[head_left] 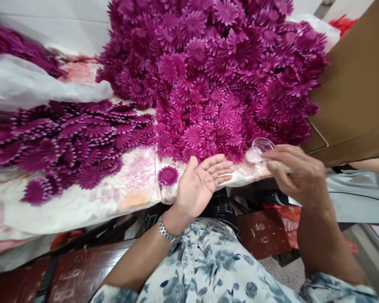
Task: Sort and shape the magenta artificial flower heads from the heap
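My left hand [202,181] is held palm up over the table's front edge, fingers stretched out and nothing in it. Beside its thumb, a single purple artificial flower head [168,175] lies on the cloth. My right hand [298,172] is bent at the right, thumb and fingertips at the rim of a small clear plastic cup [262,145]. Something whitish shows at the cup's lower left side. Just beyond both hands rises a large heap of purple flower heads [208,84].
Stacked purple petal layers [66,139] spread over the left of the stained tablecloth [126,185]. A white plastic bag [34,82] lies behind them. A brown cardboard box [353,92] stands at the right. Red plastic [289,223] hangs below the table.
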### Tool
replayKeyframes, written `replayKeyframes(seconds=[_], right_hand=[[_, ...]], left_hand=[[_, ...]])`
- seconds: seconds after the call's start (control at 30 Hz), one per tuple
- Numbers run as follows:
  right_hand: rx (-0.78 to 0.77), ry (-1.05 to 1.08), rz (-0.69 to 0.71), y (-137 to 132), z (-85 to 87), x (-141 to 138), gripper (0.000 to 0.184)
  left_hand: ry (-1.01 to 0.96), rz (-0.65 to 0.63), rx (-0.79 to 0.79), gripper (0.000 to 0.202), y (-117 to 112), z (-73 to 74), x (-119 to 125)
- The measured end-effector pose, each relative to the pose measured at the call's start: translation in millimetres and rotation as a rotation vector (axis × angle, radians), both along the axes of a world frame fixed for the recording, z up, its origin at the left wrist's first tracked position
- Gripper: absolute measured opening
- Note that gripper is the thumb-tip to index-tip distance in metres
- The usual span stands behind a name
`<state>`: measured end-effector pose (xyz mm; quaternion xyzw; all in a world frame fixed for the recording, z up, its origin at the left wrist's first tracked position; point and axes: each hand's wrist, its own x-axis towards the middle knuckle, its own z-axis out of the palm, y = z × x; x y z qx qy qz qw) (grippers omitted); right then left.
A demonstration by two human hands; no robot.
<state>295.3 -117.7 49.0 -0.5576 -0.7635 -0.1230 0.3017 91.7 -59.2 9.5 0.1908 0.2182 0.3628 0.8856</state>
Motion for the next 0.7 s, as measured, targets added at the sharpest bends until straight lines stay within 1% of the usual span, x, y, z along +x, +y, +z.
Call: replayKeyframes(seconds=[0.07,0.1,0.13,0.2,0.27,0.3,0.37,0.4,0.47,0.53,0.57,0.6,0.63,0.7], right_hand=[[-0.076,0.137,0.111,-2.2,-9.1,-33.3,0.022],[-0.079,0.154,0.206,-2.5,-16.1,-50.7,0.023],[-0.046,0.146,0.294,-2.7,-24.1,-67.0,0.025],[0.003,0.108,0.317,-3.6,-39.0,-92.4,0.03],[0.007,0.113,0.352,-5.6,-47.8,-104.8,0.033],[-0.008,0.139,0.384,-6.5,-49.1,-106.4,0.032],[-0.037,0.233,0.451,-5.0,-46.4,-104.6,0.03],[-0.04,0.289,0.449,-2.0,-43.6,-103.5,0.029],[-0.021,0.366,0.382,8.9,-38.4,-106.3,0.031],[0.011,0.34,0.28,22.8,-37.0,-119.9,0.036],[0.033,0.303,0.262,29.0,-38.2,-130.6,0.041],[0.012,0.263,0.234,33.8,-40.4,-143.2,0.049],[-0.029,0.253,0.212,36.8,-43.0,-156.7,0.055],[-0.084,0.258,0.247,37.3,-47.2,-183.1,0.068]], left_hand=[[-0.071,-0.008,-0.065,0.06,-0.6,2.9,6.1],[-0.085,-0.006,-0.083,0.063,-0.9,4.3,7.2],[-0.09,0.0,-0.088,0.065,-1.0,5.7,6.9],[-0.084,0.034,-0.064,0.067,-0.2,7.5,2.1],[-0.072,0.097,-0.01,0.065,1.9,7.9,-7.0],[-0.067,0.129,0.02,0.064,3.2,7.8,-12.2],[-0.062,0.194,0.07,0.063,5.0,7.5,-21.8],[-0.061,0.221,0.09,0.063,5.3,7.6,-25.5],[-0.039,0.253,0.115,0.065,3.9,8.0,-29.9],[0.031,0.256,0.138,0.065,-0.5,7.6,-31.2],[0.081,0.271,0.156,0.065,-3.7,6.7,-31.5],[0.134,0.3,0.185,0.065,-7.6,5.1,-32.1],[0.187,0.356,0.226,0.064,-12.1,2.8,-33.5],[0.287,0.507,0.345,0.065,-22.1,-2.6,-38.5]])
